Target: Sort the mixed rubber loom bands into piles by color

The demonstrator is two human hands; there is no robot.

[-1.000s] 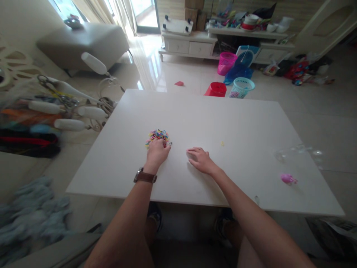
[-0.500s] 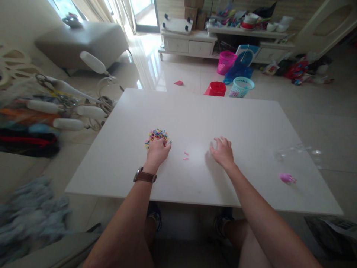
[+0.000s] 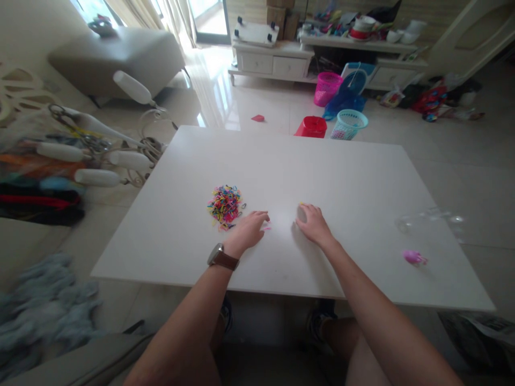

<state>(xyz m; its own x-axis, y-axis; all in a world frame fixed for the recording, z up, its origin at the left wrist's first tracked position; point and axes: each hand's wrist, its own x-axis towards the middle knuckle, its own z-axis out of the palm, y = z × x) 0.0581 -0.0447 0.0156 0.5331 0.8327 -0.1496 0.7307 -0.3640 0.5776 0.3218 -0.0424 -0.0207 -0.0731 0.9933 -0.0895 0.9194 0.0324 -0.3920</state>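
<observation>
A heap of small multicoloured bands or clips (image 3: 225, 205), too small to tell which, lies on the white table (image 3: 281, 171). My left hand (image 3: 250, 230), with a brown-strapped watch on its wrist, is just right of the heap. Its fingers reach over small pink strips (image 3: 266, 229), which they partly cover; thumb and fingers look apart. To the right, my right hand (image 3: 316, 224) hovers low over the table with bent fingers and a gap between thumb and forefinger. A tiny yellow spot (image 3: 301, 203) shows at its fingertips; whether it is gripped is unclear.
Near the table's right side lie a pink object (image 3: 414, 258) and a clear, transparent item (image 3: 430, 215). Beyond the far edge stand a red bin (image 3: 313, 127) and a light blue basket (image 3: 349, 124). A lamp with white shades (image 3: 132, 87) is beside the left edge.
My left hand has moved off the heap, right and towards me, to the pink strips. My right hand has shifted slightly left, and a yellow spot now shows at its fingertips.
</observation>
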